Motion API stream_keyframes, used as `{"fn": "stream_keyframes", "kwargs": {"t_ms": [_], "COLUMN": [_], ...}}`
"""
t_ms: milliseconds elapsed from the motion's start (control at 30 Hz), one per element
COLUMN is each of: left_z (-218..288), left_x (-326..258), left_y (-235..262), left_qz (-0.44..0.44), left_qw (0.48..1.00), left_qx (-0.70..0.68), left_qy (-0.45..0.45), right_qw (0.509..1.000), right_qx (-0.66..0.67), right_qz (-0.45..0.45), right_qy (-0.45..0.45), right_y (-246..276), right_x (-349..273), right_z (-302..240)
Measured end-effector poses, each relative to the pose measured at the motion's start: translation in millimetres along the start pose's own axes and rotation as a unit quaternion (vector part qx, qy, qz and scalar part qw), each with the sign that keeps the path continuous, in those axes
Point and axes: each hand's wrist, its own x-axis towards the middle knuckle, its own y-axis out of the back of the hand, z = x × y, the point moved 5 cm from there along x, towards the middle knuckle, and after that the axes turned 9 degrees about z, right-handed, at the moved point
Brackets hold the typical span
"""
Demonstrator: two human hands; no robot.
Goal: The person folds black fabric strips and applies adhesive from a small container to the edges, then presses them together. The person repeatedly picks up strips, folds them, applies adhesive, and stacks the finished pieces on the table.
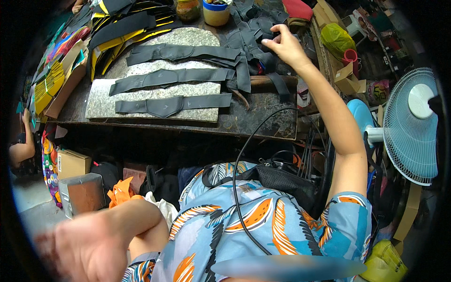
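The worktable (263, 126) is carrying a grey stone slab (155, 96) with three dark strips lying lengthwise, nine to three o'clock. The heap of dark strips (256, 35) is sitting at the slab's two o'clock. The right hand (284, 44) is pinching there, fingers closing on one strip. The left hand (87, 249), blurred, is hanging far off at seven o'clock; its grip is unreadable.

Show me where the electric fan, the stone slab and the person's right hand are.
electric fan (411, 124): head view, on its round wire grille.
stone slab (155, 95): head view, on bare speckled surface between two dark strips.
right hand (285, 46): head view, on the back of the hand.
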Motion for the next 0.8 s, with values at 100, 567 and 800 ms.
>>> {"fn": "stream_keyframes", "kwargs": {"t_ms": [100, 567, 800], "left_z": [-41.5, -76.2, -31.7], "left_x": [-64.6, -150.2, -69.2], "left_y": [11.1, -42.9, -57.3], "left_qz": [0.027, -0.306, -0.132], "left_qw": [0.960, 0.817, 0.818], "left_qx": [0.234, 0.116, -0.312], "left_qy": [0.152, 0.476, 0.466], "right_qw": [0.995, 0.990, 0.996], "right_qx": [-0.086, 0.098, 0.067], "right_qz": [0.048, -0.072, -0.015], "right_qy": [0.034, 0.071, 0.049], "right_y": [-15.1, 24.2, 48.2], "right_x": [-2.4, 14.9, -5.7], "right_z": [2.6, -65.7, -81.6]}}
